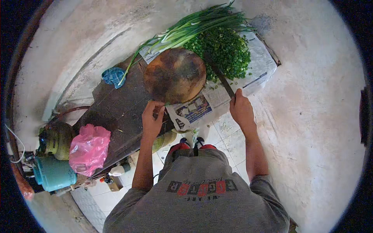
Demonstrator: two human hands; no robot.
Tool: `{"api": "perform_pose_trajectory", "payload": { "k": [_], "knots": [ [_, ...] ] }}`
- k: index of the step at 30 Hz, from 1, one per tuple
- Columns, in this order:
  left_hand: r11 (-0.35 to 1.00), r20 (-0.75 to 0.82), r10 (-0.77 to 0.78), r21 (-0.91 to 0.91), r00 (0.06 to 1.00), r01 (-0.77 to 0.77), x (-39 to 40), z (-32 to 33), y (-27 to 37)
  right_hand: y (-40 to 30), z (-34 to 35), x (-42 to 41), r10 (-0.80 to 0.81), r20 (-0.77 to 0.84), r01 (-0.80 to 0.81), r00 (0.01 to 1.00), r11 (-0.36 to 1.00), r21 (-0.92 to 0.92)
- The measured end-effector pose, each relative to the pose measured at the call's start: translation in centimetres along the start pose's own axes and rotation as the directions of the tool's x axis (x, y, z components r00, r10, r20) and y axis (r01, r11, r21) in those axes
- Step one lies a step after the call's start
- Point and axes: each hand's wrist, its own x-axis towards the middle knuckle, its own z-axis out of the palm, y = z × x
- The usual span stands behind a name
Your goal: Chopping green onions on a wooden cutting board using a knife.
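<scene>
A knife (223,80) is in my right hand (242,109), its dark blade reaching into a heap of chopped green onions (225,51). To the left of the heap lies a round wooden chopping board (176,75) with a dark-stained top. My left hand (153,115) is at the board's near left edge, fingers curled, with a tiny green bit by the fingertips. Whether it grips anything is unclear. Whole green onions (189,26) stretch behind the board and the heap. Printed newspaper (193,110) is spread beneath the board and greens.
The dark wooden table (122,107) runs to the lower left, against a plastered wall (96,32). On it are a blue checked cloth (112,76) and a pink plastic bag (90,148). A teal bucket (55,174) stands beyond the bag. White floor tiles (233,139) show below.
</scene>
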Motion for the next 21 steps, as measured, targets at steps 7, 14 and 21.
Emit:
{"api": "perform_pose_trajectory", "payload": {
  "k": [7,14,21],
  "knots": [
    [0.929,-0.064,0.362,0.106,0.93,-0.355,7.7,4.9,-3.2,-1.5,1.7,-3.6,-0.078,0.066,0.058,0.995,0.961,0.269],
    [0.874,0.047,0.411,0.263,0.91,-0.409,13.0,7.6,-4.7,-3.8,3.7,-5.2,0.041,-0.016,-0.038,0.999,0.985,0.168],
    [0.913,-0.147,0.391,0.186,0.909,-0.362,14.0,4.0,-7.1,-4.8,3.6,-6.1,-0.069,0.104,0.066,0.992,0.997,0.038]
  ]
}}
